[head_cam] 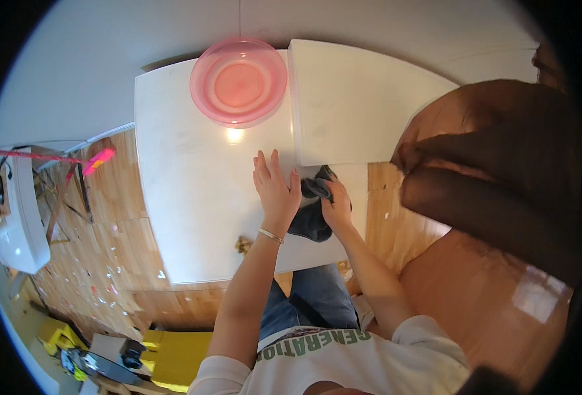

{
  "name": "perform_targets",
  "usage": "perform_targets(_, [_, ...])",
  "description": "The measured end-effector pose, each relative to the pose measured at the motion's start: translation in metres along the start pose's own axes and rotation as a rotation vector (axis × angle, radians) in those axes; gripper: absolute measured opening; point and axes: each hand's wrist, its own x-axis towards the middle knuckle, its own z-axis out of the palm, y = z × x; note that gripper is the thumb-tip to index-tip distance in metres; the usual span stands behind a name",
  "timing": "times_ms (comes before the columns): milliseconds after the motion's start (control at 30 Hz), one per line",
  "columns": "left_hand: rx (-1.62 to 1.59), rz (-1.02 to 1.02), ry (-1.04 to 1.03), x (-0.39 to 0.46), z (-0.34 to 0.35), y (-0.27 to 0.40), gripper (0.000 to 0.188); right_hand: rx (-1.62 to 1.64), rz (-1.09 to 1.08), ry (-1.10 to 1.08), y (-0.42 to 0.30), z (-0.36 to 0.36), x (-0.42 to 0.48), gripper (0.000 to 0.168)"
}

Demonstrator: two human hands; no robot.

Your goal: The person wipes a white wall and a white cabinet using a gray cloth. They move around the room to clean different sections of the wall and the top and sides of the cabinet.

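Observation:
My right hand grips a bunched dark grey cloth near the right part of the white table. Part of the cloth lies on the tabletop between my forearms. To its left, my left hand is held over the table with fingers apart and nothing in it; a bangle circles that wrist. Beyond my hands, at the table's far edge, stands a pink translucent plastic basin. A small brownish object lies beside my left forearm; its kind is unclear.
A raised white box or panel covers the far right of the table. Brown furniture stands at right. On the left are a pink-handled broom, a white side table and scraps on the wooden floor. Yellow boxes stand at lower left.

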Motion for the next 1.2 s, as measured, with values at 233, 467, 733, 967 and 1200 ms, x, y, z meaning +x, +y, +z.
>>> perform_targets(233, [-0.207,0.017,0.201,0.002,0.058,0.034,0.053,-0.111,-0.426,0.123,-0.035,-0.063,0.068,0.050])
perform_targets(467, [-0.253,-0.137,0.066,-0.011,0.074,0.017,0.058,-0.506,-0.595,-0.281,-0.046,-0.022,0.119,0.055])
perform_targets(733, [-0.066,-0.099,0.150,-0.012,0.082,0.023,0.073,-0.541,-0.444,0.175,-0.063,0.007,0.267,0.053])
perform_targets(967, [-0.091,-0.077,0.169,-0.012,0.083,0.015,0.075,-0.533,-0.620,-0.019,-0.063,0.020,0.205,0.052])
perform_targets(1200, [0.077,0.032,0.119,-0.017,0.086,0.005,0.075,-0.441,-0.564,-0.014,-0.074,0.026,0.213,0.050])
